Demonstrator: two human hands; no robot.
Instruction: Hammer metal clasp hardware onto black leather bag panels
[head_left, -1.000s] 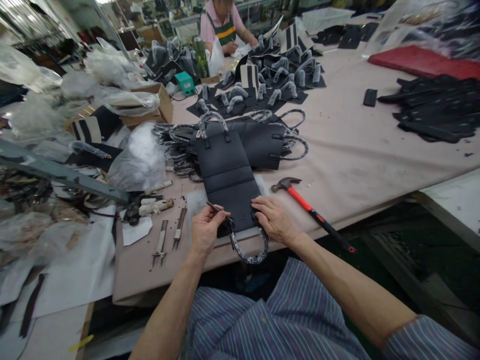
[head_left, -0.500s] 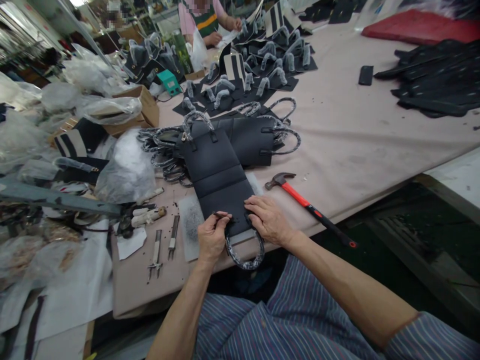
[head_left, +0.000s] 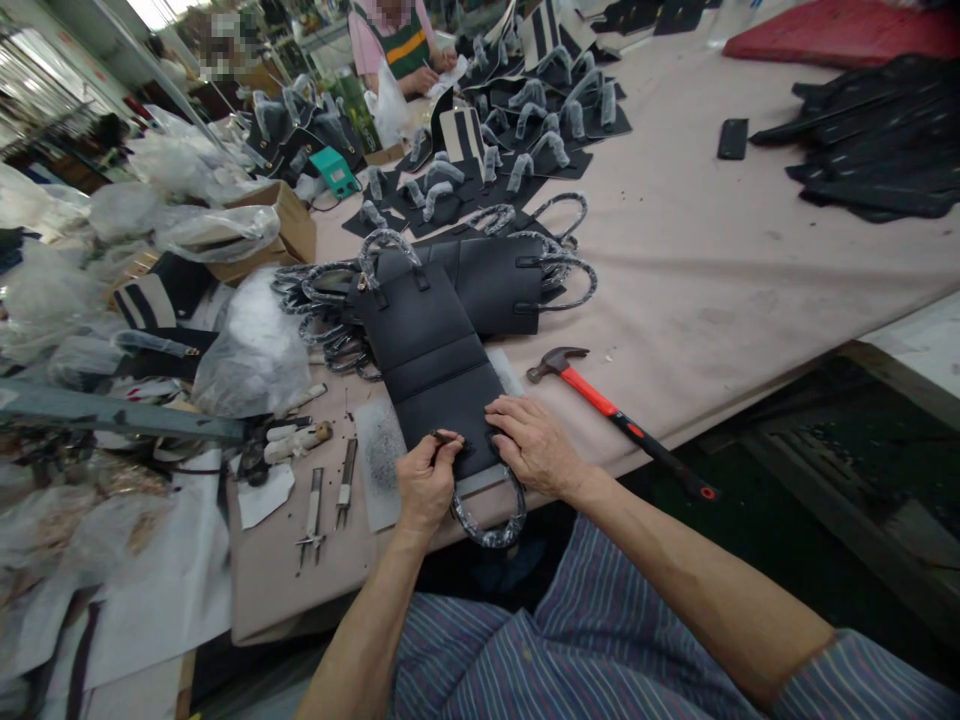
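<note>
Nearest, a wrapped handle (head_left: 491, 539) loops past the edge of the table (head_left: 675, 270), its ends running up towards the two hands. The left hand (head_left: 426, 488) pinches a small dark piece (head_left: 448, 437) between thumb and fingertips, over the near left part of a black panel (head_left: 442, 385). The right hand (head_left: 538, 447) rests on the panel's near right side, fingers bent and close together; whether it grips anything underneath, I cannot tell. The panel lies straight ahead, both hands about equally close at its near end, its long axis running away and slightly left. It looks smooth and dark, with creases across the middle and a second handle (head_left: 388, 238) at its far end. A hammer (head_left: 600, 395) lies to the right; beyond, the panel overlaps a pile of similar pieces (head_left: 491, 285).
</note>
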